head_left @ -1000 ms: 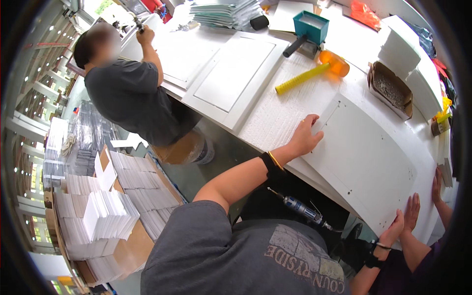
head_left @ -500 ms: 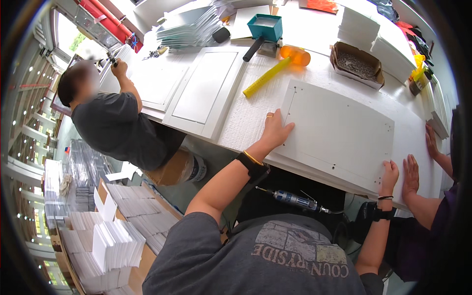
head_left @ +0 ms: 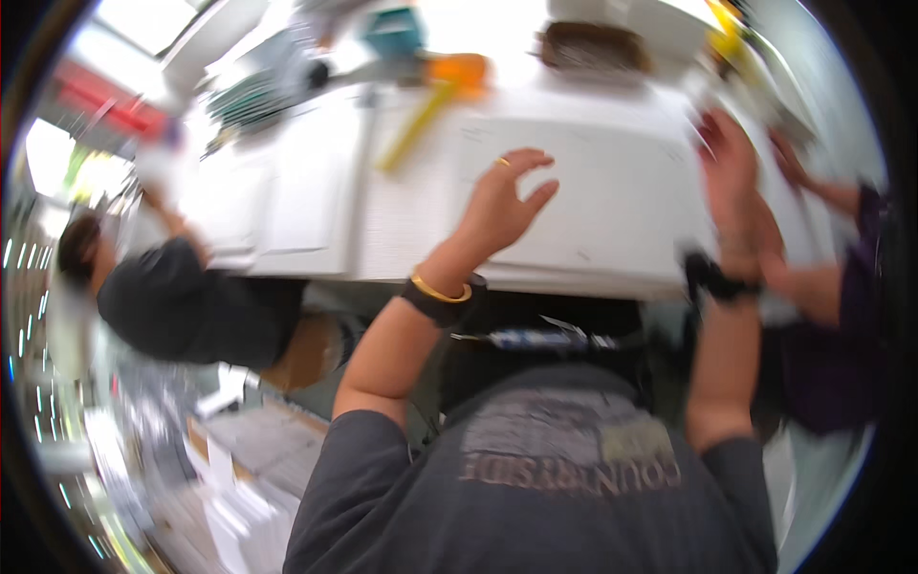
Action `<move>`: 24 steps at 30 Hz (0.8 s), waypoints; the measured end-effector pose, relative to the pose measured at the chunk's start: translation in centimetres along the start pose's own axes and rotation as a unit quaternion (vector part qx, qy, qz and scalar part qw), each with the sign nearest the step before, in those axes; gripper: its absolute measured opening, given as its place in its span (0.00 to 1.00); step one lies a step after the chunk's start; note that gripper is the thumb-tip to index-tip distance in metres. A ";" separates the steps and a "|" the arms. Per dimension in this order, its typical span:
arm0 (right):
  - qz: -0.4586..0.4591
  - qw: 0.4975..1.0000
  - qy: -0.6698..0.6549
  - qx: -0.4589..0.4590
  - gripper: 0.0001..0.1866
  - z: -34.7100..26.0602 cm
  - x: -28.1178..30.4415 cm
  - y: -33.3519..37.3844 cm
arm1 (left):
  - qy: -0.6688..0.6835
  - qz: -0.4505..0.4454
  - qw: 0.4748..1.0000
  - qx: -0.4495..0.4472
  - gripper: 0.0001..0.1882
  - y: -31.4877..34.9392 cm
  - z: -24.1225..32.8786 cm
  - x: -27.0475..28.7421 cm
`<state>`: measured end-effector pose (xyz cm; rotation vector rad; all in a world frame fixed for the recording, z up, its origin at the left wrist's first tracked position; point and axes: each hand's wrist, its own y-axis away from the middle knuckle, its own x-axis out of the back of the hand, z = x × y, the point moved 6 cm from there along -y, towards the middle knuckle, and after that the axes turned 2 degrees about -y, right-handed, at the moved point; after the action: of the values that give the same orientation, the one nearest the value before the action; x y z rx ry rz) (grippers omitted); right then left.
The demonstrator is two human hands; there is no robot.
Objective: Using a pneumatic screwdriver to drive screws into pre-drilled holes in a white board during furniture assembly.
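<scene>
A flat white panel (head_left: 593, 201) lies on the white work table in front of me, smeared by motion. Over its left part hovers my left hand (head_left: 507, 201), fingers bent and thumb held apart, with nothing in it. My right hand (head_left: 732, 167) is raised near the panel's right end; its fingers are too blurred to tell whether they hold anything. A blue and silver air-powered driver (head_left: 540, 340) rests across my lap below the table edge. Beyond the panel, to the left, lies a mallet (head_left: 421, 124) with a yellow handle and orange head.
A brown open box (head_left: 593, 48) and teal container (head_left: 394, 32) stand at the back. A framed white panel (head_left: 301, 182) lies left. One person (head_left: 191, 297) works at left; another person's hand (head_left: 803, 282) is close to my right wrist. White boards (head_left: 249, 526) are stacked lower left.
Both my hands have come off the panel's edges; the right one has moved up and away from me. The whole view has turned, and the panel now looks squarer to me.
</scene>
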<state>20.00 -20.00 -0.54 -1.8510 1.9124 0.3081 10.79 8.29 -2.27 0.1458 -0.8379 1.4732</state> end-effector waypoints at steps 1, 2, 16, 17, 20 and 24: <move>-0.072 0.990 -0.020 0.119 0.10 -1.6 -4.7 0.0 | 0.125 -0.038 0.990 0.044 0.16 0.0 3.0 -1.6; -0.108 0.982 -0.101 0.114 0.07 -0.9 -5.7 -2.7 | 0.174 -0.050 0.983 0.022 0.19 0.0 5.9 -2.8; 0.211 0.931 -0.296 -0.005 0.06 6.3 -7.5 -2.9 | 0.063 -0.042 0.984 -0.162 0.16 -1.0 9.8 -6.4; 0.190 0.936 -0.297 -0.003 0.06 6.3 -7.7 -3.0 | 0.085 -0.091 0.986 -0.111 0.15 -0.8 9.5 -6.5; 0.182 0.942 -0.283 0.002 0.06 6.6 -7.2 -2.9 | 0.142 -0.189 0.972 -0.002 0.14 -0.7 8.8 -7.3; 0.213 0.949 -0.229 0.037 0.06 6.6 -7.0 -2.9 | 0.225 -0.226 0.948 0.011 0.11 0.7 8.1 -8.3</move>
<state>23.92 -10.97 -2.60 -1.1662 1.9298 0.7246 7.93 -2.90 -1.50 0.0113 -0.3813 1.0230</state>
